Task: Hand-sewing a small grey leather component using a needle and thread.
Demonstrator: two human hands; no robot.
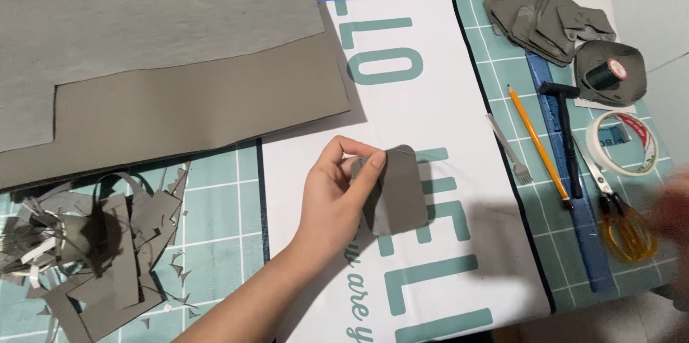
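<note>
My left hand (334, 196) pinches a small grey cut piece (399, 192) with a rounded top, holding it just above the white printed sheet (438, 120) in the middle of the table. Thumb and fingers grip its left edge. At the right frame edge my right hand (675, 217) shows only as a motion blur near the yellow-handled scissors (623, 224); I cannot tell whether it holds anything.
Large grey sheets (165, 63) cover the far left. A heap of grey offcuts (93, 250) lies front left on the teal cutting mat (215, 199). On the right lie a pencil (537, 143), hammer (565, 135), blue ruler (574, 192), pronged chisel (509, 149), tape roll (621, 141), thread spool (608, 74) and stacked grey pieces (545, 21).
</note>
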